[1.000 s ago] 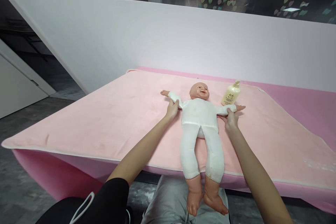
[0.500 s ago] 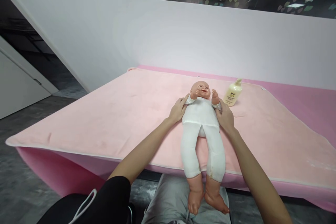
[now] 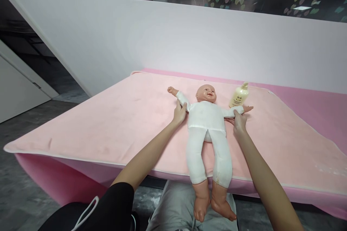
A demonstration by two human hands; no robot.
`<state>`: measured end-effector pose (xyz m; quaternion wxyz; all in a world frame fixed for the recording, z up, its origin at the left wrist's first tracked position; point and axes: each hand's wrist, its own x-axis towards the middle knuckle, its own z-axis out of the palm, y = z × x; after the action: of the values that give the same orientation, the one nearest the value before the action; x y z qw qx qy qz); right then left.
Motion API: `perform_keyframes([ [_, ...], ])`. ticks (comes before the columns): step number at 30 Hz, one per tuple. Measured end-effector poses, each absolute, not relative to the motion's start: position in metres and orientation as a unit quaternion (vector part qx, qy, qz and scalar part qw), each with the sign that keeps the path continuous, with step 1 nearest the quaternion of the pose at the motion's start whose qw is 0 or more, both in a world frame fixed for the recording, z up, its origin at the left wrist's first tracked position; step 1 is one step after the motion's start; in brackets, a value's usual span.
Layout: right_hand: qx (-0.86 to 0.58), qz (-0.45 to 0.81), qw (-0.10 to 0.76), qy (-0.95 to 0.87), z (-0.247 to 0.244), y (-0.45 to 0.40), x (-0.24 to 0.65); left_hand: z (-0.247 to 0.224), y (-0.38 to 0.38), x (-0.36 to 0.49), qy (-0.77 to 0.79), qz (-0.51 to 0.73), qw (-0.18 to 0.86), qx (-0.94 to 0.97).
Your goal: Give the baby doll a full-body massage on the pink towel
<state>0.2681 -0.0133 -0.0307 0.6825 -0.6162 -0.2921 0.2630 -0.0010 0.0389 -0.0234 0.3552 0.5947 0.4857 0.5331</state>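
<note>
White wall [image 3: 189, 39] beneath dark window [image 3: 265, 0]

L grip [image 3: 180, 114], R grip [image 3: 240, 122] on doll [image 3: 206, 116]

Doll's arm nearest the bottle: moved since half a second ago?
Yes. The arm swung outward: the doll's hand, then left of the bottle, is now at its lower right.

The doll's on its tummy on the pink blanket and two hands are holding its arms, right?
Not its tummy: the head view shows the doll on its back on the pink blanket, with left hand and right hand holding its arms.
</note>
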Motion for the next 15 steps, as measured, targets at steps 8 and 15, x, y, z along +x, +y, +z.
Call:
perform_keyframes([
  [8, -0.652, 0.057, 0.504, -0.564, -0.005, -0.036, 0.246, -0.009, 0.024, 0.001, 0.437, 0.411, 0.230, 0.766],
  [15, -0.648, 0.017, 0.393, -0.652, -0.001, -0.040, 0.240, -0.005, 0.021, -0.001, 0.433, 0.357, 0.181, 0.808],
])
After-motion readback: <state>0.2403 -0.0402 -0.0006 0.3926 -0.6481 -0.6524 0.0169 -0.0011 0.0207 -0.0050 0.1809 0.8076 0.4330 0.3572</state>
